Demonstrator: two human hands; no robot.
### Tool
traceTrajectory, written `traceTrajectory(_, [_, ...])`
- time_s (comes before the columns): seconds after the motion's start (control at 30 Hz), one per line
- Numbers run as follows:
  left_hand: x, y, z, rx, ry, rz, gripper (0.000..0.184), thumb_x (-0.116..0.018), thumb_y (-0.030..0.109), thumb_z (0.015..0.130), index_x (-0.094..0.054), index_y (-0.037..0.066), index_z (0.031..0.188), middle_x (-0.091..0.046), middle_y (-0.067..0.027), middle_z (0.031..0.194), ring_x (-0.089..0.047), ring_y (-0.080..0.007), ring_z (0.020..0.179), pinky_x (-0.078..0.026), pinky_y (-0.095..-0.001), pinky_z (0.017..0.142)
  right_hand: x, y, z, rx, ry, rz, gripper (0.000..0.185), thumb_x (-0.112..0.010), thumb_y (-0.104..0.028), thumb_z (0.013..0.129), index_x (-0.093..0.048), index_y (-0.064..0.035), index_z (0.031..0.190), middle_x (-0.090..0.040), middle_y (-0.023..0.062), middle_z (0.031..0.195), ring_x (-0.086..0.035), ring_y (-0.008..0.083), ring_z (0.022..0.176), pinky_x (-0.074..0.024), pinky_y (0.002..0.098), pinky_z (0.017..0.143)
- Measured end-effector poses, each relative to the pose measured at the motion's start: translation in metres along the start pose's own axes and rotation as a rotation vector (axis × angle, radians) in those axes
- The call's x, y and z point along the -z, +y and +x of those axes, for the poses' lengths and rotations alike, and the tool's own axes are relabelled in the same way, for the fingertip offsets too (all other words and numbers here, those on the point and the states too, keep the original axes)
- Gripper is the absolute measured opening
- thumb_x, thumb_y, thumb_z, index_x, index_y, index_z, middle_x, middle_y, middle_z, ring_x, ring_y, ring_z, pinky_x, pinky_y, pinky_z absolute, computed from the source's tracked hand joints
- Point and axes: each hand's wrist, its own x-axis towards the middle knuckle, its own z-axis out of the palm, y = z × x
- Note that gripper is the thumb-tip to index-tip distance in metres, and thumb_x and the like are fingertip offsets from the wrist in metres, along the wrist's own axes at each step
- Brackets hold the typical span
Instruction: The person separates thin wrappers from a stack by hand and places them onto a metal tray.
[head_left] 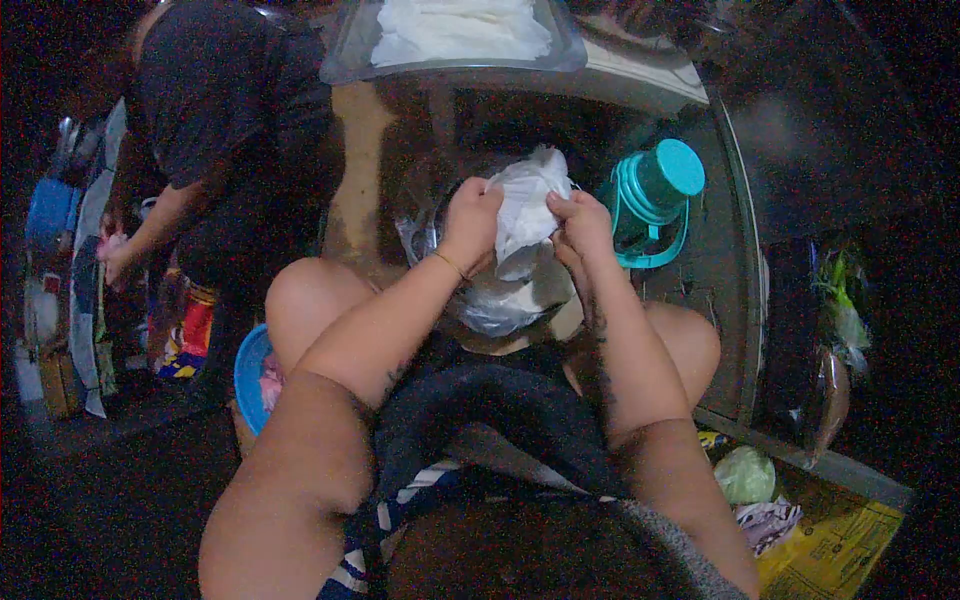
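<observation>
A crumpled white sheet, cloth-like or thin plastic (527,205), is stretched between my two hands in front of my knees. My left hand (472,222) pinches its left edge, thumb on top. On the other side my right hand (583,225) grips the right edge between thumb and fingers. Below the sheet, between my legs, lies a clear plastic bag (500,305), partly hidden by the sheet and my hands. What the bag holds is too dim to tell.
A teal bucket and cup (650,195) stand right of my right hand. A clear tray (450,68) with white material is at the top. A blue basin (254,375) sits by my left knee. Another person (215,110) works at left. Cabbage (745,474) lies lower right.
</observation>
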Motion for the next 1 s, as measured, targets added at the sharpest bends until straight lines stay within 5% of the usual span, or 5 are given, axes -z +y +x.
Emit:
traceTrajectory(0.17, [-0.005,-0.045,0.023,0.202,-0.178,-0.379,0.028,-0.061,0.023,0.087,-0.057,-0.001,0.100,-0.064,-0.0131,0.096,-0.061,-0.0207,0.087,-0.049,-0.0340,0.077,-0.003,-0.006,-0.007,0.002,0.021,-0.042,0.014,-0.069,-0.011,0.074,-0.065,-0.0002,0.082,-0.067,0.0098,0.076,-0.063,0.0207,0.067,-0.0491,0.0327,0.062])
traceTrajectory(0.4, [-0.004,-0.017,0.015,-0.154,-0.107,0.160,0.018,-0.063,0.018,0.081,-0.063,0.005,0.093,-0.066,-0.0152,0.089,-0.064,-0.0266,0.082,-0.049,-0.0342,0.073,-0.013,0.001,-0.013,0.297,-0.048,-0.591,0.016,-0.070,-0.010,0.075,-0.055,-0.0067,0.072,-0.053,-0.0020,0.065,-0.048,0.0087,0.057,-0.0374,0.0245,0.049])
traceTrajectory(0.67, [-0.011,-0.020,0.001,-0.423,-0.130,0.318,0.012,-0.060,0.016,0.082,-0.060,0.004,0.084,-0.062,-0.0147,0.079,-0.062,-0.0286,0.075,-0.048,-0.0375,0.067,-0.001,0.015,0.004,0.184,0.092,-0.445,0.025,-0.063,-0.024,0.082,-0.062,-0.0001,0.076,-0.063,0.0119,0.073,-0.059,0.0235,0.066,-0.0460,0.0366,0.063])
traceTrajectory(0.9, [-0.006,-0.036,0.016,0.035,-0.232,-0.329,0.022,-0.061,0.025,0.087,-0.061,0.002,0.089,-0.062,-0.0064,0.080,-0.056,-0.0129,0.073,-0.046,-0.0303,0.067,-0.009,-0.019,-0.023,-0.140,0.114,-0.020,0.020,-0.063,-0.022,0.081,-0.063,-0.0019,0.080,-0.064,0.0145,0.075,-0.061,0.0261,0.069,-0.0473,0.0369,0.066])
traceTrajectory(1.0, [-0.002,-0.017,0.013,0.077,-0.268,-0.341,0.027,-0.060,0.028,0.088,-0.063,0.002,0.091,-0.064,-0.0075,0.081,-0.058,-0.0123,0.074,-0.047,-0.0299,0.067,-0.006,0.010,-0.004,0.309,0.121,-0.529,0.018,-0.065,-0.020,0.078,-0.063,-0.0023,0.080,-0.064,0.0134,0.075,-0.061,0.0237,0.069,-0.0481,0.0338,0.066])
